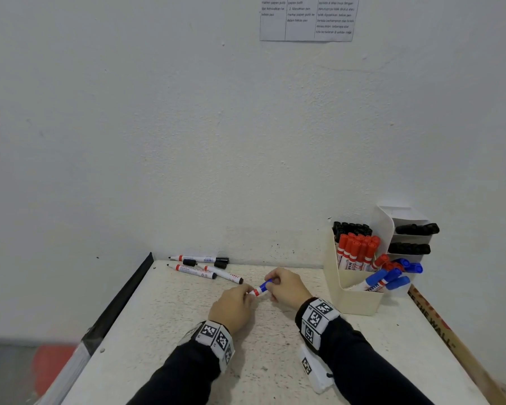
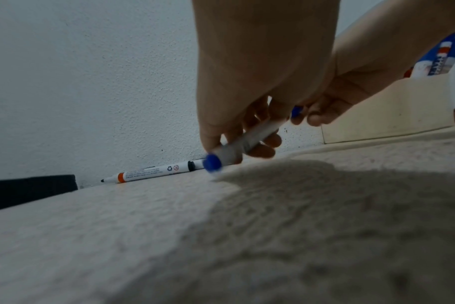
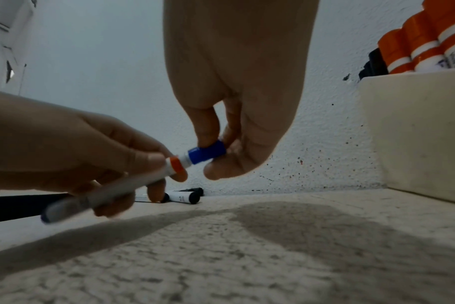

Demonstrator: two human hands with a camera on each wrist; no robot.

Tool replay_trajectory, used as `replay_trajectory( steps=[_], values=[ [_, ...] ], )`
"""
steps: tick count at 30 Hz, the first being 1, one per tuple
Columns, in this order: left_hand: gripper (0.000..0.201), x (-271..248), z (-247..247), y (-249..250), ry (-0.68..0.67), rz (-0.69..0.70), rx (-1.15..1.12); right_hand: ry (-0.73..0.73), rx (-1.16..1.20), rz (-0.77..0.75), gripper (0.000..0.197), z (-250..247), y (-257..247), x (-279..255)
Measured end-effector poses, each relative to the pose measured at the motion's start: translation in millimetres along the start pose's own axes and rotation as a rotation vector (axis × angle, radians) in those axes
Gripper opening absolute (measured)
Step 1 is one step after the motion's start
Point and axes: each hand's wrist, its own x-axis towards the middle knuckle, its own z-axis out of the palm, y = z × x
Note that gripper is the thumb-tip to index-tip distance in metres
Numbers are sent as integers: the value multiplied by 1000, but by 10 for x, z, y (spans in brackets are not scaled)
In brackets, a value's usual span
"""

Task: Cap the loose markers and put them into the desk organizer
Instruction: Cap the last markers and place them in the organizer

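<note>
A blue marker point(image 1: 259, 290) point(image 2: 247, 139) point(image 3: 117, 187) with a white barrel and an orange band hangs just above the table's middle, held between both hands. My left hand point(image 1: 236, 305) point(image 3: 91, 156) grips its barrel. My right hand point(image 1: 284, 285) point(image 3: 221, 144) pinches the blue cap point(image 3: 207, 153) seated on its tip end. Three uncapped black markers point(image 1: 199, 266) point(image 2: 153, 171) lie near the wall at the table's back left, with loose black caps point(image 1: 190, 262) among them. The cream desk organizer point(image 1: 354, 296) point(image 3: 416, 133) stands at the right.
The organizer holds several black, red point(image 1: 357, 249) and blue point(image 1: 389, 280) capped markers. The white table point(image 1: 187, 361) meets the wall at the back; its left edge has a black strip point(image 1: 123, 299). A wooden strip point(image 1: 450, 340) lies along the right edge.
</note>
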Motion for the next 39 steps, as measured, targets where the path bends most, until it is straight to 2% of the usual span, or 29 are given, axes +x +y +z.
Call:
replay_trajectory(
  steps=[1, 3, 5, 8, 10, 13, 17, 19, 22, 24, 26, 29, 32, 36, 39],
  values=[
    [20, -4, -6, 3, 0, 7, -34, -5, 3, 10, 16, -10, -11, -4],
    [13, -13, -20, 15, 23, 60, -93, -9, -54, 25, 33, -38, -29, -19],
    [18, -11, -51, 16, 50, 110, -96, 8, -96, 23, 46, -68, -61, -32],
    [16, -1, -129, 65, 122, 115, -186, 33, -110, 27, 49, -114, -119, -51],
    [11, -18, -177, 116, 167, 139, -59, 72, -73, 30, 49, -137, -151, -59],
    [18, -51, -205, 191, 164, 198, 129, 124, -8, 9, 46, -152, -209, -87],
    [27, -60, -250, 286, 29, 175, -108, 127, 33, -31, 43, -166, -281, -103],
    [28, -70, -298, 335, -76, 66, -299, 118, 39, -60, 42, -172, -303, -116],
    [30, -101, -394, 397, -307, -130, -678, 108, 67, -121, 43, -179, -318, -138],
    [31, -97, -431, 396, -405, -177, -819, 93, 69, -157, 44, -188, -332, -147],
    [32, -86, -427, 390, -438, -186, -866, 68, 37, -190, 46, -212, -333, -138],
    [30, -42, -381, 374, -374, -129, -816, 50, 3, -234, 46, -274, -341, -108],
    [33, 36, -392, 374, -287, -110, -635, 130, 12, -276, 38, -386, -378, -107],
    [32, 259, -432, 50, -214, -170, -217, 430, 98, -364, 27, -717, -446, -147],
    [44, 441, -423, -279, -153, -248, 110, 639, 103, -434, 20, -1009, -451, -166]
  ],
)
